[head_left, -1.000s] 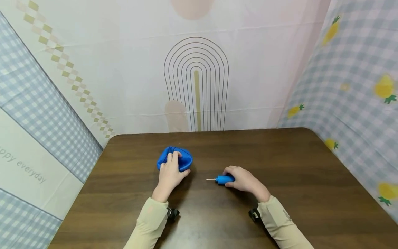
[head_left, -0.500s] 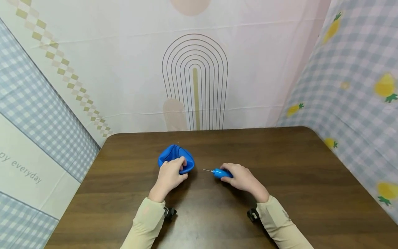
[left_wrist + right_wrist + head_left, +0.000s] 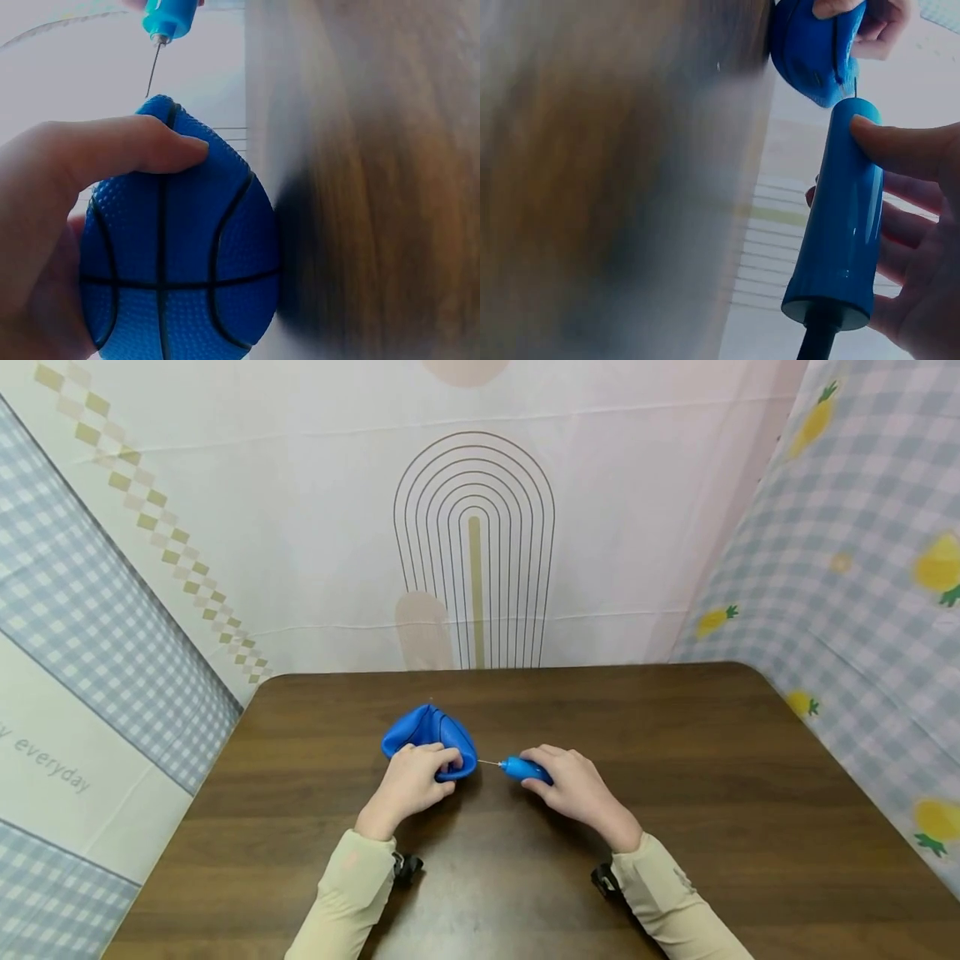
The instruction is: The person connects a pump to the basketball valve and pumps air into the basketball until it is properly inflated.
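A deflated blue toy basketball (image 3: pixel 431 727) with black seams, its upper side caved in, is on the table left of centre. My left hand (image 3: pixel 414 781) pinches its near right edge; in the left wrist view the thumb (image 3: pixel 142 150) lies across the ball's pebbled skin (image 3: pixel 187 240). My right hand (image 3: pixel 577 785) grips a blue hand pump (image 3: pixel 840 210) by its barrel, with a thin metal needle (image 3: pixel 489 762) pointing left at the ball. In the left wrist view the needle's tip is right at the ball's pinched end. A black rod shows at the pump's rear end.
The brown wooden table (image 3: pixel 675 735) has rounded far corners. Behind it hangs a pale patterned cloth (image 3: pixel 330 527), with checked cloths at left and right (image 3: pixel 847 610). A black strap device sits at each wrist, the left one (image 3: pixel 407 868) near the table surface.
The right hand has brought the pump leftward and slightly away from me, so its needle now meets the ball's edge. The left hand has shifted its hold to the ball's near right rim.
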The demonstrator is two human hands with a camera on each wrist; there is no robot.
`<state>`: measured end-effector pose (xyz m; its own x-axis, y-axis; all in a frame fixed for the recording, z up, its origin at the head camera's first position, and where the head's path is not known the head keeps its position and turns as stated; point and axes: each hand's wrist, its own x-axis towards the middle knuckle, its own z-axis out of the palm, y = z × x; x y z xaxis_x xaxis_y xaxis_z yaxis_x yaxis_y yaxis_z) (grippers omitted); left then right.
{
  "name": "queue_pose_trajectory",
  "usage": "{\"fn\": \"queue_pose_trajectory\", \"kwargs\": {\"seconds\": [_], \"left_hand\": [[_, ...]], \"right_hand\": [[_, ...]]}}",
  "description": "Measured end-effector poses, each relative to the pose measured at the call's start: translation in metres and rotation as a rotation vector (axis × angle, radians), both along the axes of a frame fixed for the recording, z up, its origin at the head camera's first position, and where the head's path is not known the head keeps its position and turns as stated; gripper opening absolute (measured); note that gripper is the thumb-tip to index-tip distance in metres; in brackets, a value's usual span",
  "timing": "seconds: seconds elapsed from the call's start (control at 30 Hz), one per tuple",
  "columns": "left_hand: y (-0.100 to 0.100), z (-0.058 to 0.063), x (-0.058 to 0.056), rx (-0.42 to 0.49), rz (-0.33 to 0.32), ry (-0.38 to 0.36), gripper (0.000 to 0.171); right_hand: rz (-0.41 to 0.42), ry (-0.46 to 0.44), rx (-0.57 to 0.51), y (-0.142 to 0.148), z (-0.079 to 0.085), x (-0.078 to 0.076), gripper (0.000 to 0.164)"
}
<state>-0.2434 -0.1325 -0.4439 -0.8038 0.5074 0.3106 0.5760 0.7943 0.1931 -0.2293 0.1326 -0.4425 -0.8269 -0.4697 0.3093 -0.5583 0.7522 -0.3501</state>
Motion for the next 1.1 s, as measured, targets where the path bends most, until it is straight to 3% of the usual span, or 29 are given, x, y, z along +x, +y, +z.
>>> {"fn": "queue_pose_trajectory", "kwargs": {"seconds": [0.3,0.53,0.8,1.1], "left_hand": [[-0.01,-0.001,-0.003,0.037,-0.059,-0.017,0.016],[-0.019,0.0,-0.004,0.085,-0.121,-0.038,0.016],[-0.02,0.001,-0.006,0.063,-0.185,-0.066,0.014],[-0.025,0.002,-0.007,0.048,-0.183,-0.115,0.015]], "right_hand": [[-0.036,0.0,-0.003,-0.003,-0.002,0.001,0.033],[-0.014,-0.008,-0.004,-0.006,0.001,0.005,0.033],[-0.03,0.006,-0.001,-0.006,0.003,0.007,0.034],[-0.008,0.045,-0.003,-0.01,0.003,0.007,0.034]]}}
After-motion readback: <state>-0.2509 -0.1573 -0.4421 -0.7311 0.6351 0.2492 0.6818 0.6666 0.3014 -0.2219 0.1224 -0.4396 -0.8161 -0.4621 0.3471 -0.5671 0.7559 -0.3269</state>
